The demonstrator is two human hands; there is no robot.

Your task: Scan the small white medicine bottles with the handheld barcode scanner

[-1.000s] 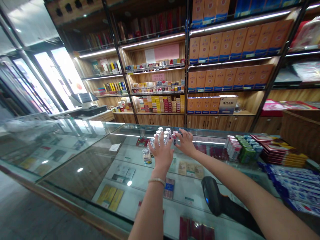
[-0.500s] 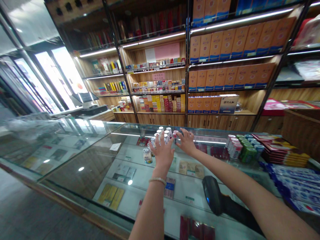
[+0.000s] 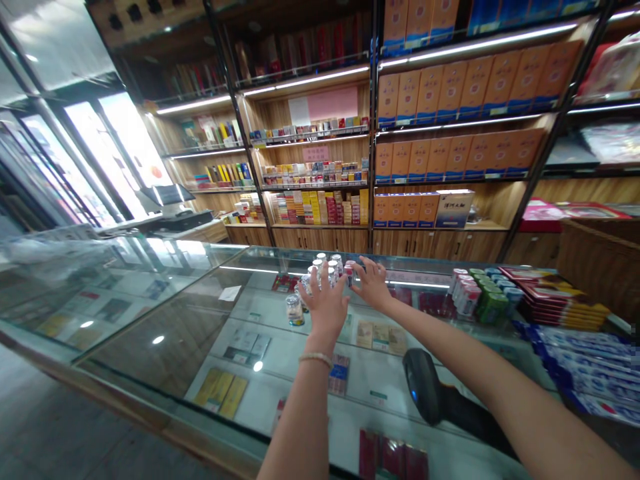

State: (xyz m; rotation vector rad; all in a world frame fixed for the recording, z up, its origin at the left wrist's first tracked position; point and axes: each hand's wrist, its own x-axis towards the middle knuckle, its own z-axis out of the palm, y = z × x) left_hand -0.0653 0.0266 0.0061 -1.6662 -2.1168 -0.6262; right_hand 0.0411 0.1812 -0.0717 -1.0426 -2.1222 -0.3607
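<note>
Toward the far side of the glass counter, a cluster of small clear jars with whitish lids stands upright. My left hand is over the near side of this cluster, its fingers spread and hiding several jars. Left of it, a single jar with a yellowish lower part stands nearest me. My right hand is at the cluster's right side, fingers apart. By its fingertips is a small reddish container; whether they touch it I cannot tell. A black handheld barcode scanner lies below my right forearm.
On the counter's right are upright pink, green and blue containers, stacked red and yellow packs and blue-white packets. Packs show under the glass. Shelves with orange boxes stand behind; a wicker basket is far right.
The view has shifted very slightly. Both hands keep the same spread pose at the jars, and nothing has visibly been taken or let go.
</note>
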